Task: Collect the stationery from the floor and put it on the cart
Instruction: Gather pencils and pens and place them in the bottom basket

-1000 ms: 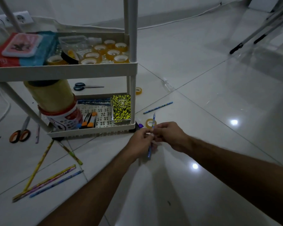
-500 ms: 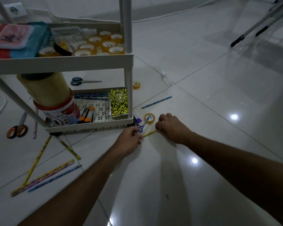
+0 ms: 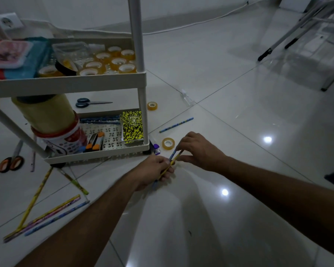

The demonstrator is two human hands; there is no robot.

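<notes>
Two pencils (image 3: 173, 158), one blue and one yellow, are held just above the floor (image 3: 239, 132); the left hand (image 3: 155, 171) grips them and the right hand (image 3: 198, 151) pinches their tips. Just past the hands lies a tape roll (image 3: 168, 143) beside the cart (image 3: 96, 156). The writing on the yellow notebook (image 3: 133, 128) there is too small to read.

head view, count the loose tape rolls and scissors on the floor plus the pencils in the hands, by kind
Small amber tape rolls on the floor: 2
Scissors on the floor, blue-handled and orange-handled: 2
Patterned pencils, blue and yellow, held between left hand and right hand: 2
Total: 6
</notes>
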